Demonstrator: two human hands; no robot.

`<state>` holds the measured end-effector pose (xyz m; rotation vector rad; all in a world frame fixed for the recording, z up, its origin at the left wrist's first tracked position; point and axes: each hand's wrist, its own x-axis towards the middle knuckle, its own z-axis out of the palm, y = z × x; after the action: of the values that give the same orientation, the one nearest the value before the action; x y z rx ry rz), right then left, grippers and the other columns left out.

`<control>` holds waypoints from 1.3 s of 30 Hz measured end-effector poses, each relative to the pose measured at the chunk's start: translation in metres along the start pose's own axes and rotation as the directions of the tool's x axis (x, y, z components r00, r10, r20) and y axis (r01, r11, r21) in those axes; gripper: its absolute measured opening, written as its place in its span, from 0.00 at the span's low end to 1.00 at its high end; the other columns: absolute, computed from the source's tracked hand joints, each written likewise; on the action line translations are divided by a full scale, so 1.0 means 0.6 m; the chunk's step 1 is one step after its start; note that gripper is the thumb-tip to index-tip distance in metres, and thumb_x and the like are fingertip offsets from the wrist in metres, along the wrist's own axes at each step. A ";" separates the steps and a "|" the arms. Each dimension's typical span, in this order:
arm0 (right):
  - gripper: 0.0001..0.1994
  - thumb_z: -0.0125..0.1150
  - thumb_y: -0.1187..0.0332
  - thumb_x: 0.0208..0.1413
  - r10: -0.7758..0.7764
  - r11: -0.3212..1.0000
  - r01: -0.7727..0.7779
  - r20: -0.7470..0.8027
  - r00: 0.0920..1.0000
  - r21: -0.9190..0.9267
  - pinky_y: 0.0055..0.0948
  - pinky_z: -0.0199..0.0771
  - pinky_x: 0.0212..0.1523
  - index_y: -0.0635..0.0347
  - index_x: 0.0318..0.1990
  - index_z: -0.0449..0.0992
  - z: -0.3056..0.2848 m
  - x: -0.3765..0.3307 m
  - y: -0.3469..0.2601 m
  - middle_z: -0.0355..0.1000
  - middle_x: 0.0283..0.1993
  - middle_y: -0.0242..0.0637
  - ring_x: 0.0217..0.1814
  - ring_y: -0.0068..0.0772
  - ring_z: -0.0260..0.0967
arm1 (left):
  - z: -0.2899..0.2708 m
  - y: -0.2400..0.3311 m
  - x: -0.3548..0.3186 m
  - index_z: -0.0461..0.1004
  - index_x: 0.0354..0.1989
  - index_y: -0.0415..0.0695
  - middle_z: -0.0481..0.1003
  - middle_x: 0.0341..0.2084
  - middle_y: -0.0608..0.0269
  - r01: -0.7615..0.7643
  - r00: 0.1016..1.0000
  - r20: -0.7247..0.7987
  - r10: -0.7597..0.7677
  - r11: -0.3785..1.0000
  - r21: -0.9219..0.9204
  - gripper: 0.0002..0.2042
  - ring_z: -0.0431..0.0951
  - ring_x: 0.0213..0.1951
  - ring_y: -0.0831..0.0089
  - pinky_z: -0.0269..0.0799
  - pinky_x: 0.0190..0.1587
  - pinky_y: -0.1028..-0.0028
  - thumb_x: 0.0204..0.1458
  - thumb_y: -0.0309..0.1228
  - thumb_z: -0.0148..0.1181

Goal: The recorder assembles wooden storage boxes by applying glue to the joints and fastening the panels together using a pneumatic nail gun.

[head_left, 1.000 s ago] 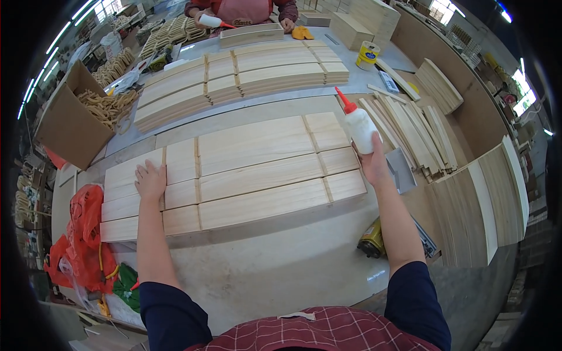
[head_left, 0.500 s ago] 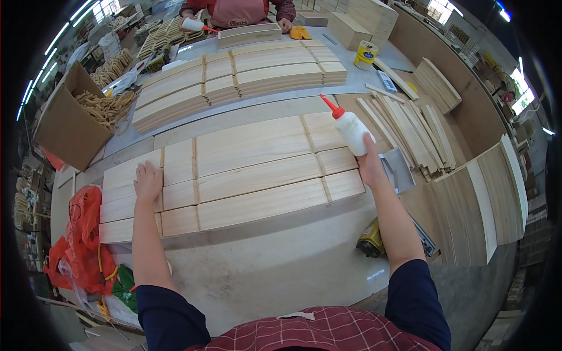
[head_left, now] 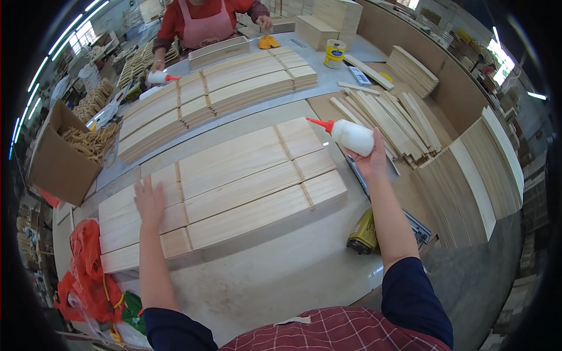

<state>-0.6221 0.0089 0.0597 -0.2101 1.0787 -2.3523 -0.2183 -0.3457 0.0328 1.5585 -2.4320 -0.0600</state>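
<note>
My right hand (head_left: 371, 157) is wrapped round a white glue bottle (head_left: 353, 138) with a red nozzle, tipped so the nozzle points left over the far right end of the boards. Pale wooden boards (head_left: 234, 190) lie in rows side by side on the table before me, with narrow grooves running across them. At their left end, my left hand (head_left: 150, 202) rests with fingers spread on the wood, holding nothing.
Across the table a person in a pink apron (head_left: 205, 26) has a similar glue bottle (head_left: 161, 77) by a second grooved board stack (head_left: 222, 88). A box of wooden pieces (head_left: 64, 158) stands left, near red plastic bags (head_left: 88, 257). A nail gun (head_left: 364, 234) lies right, beside stacked panels (head_left: 459, 193).
My view has turned a little. The glue bottle in my right hand has tilted from nozzle-up to nearly level. The other person's bottle has come down to the far boards.
</note>
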 end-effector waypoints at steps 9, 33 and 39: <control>0.24 0.56 0.61 0.50 0.025 0.982 -0.024 -0.004 1.000 0.186 0.46 0.67 0.52 0.64 0.52 0.60 -0.008 -0.024 -0.021 0.63 0.52 0.48 0.53 0.49 0.62 | -0.071 0.373 -0.151 0.50 0.62 0.45 0.45 0.63 0.48 -0.618 0.705 0.240 0.668 0.744 -0.254 0.40 0.40 0.65 0.54 0.35 0.62 0.51 0.43 0.54 0.55; 0.22 0.58 0.61 0.50 0.081 0.990 -0.083 -0.015 0.997 -0.110 0.31 0.61 0.52 0.56 0.50 0.58 0.028 -0.035 0.071 0.64 0.48 0.36 0.51 0.31 0.63 | -0.010 0.359 -0.236 0.49 0.62 0.44 0.44 0.62 0.45 -0.679 0.715 0.131 0.687 0.727 -0.103 0.39 0.41 0.63 0.44 0.36 0.59 0.42 0.47 0.60 0.44; 0.23 0.59 0.60 0.49 0.069 0.995 -0.067 0.014 0.998 -0.076 0.32 0.60 0.54 0.56 0.50 0.59 0.029 -0.030 0.067 0.64 0.49 0.37 0.52 0.32 0.63 | -0.015 0.362 -0.230 0.50 0.62 0.46 0.43 0.63 0.46 -0.677 0.710 0.146 0.689 0.725 -0.129 0.39 0.38 0.63 0.44 0.33 0.59 0.42 0.47 0.61 0.43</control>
<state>-0.5845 -0.0145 0.0433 -0.2161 1.1495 -2.2484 -0.3546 -0.1285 0.0522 0.5435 -2.9595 -0.1486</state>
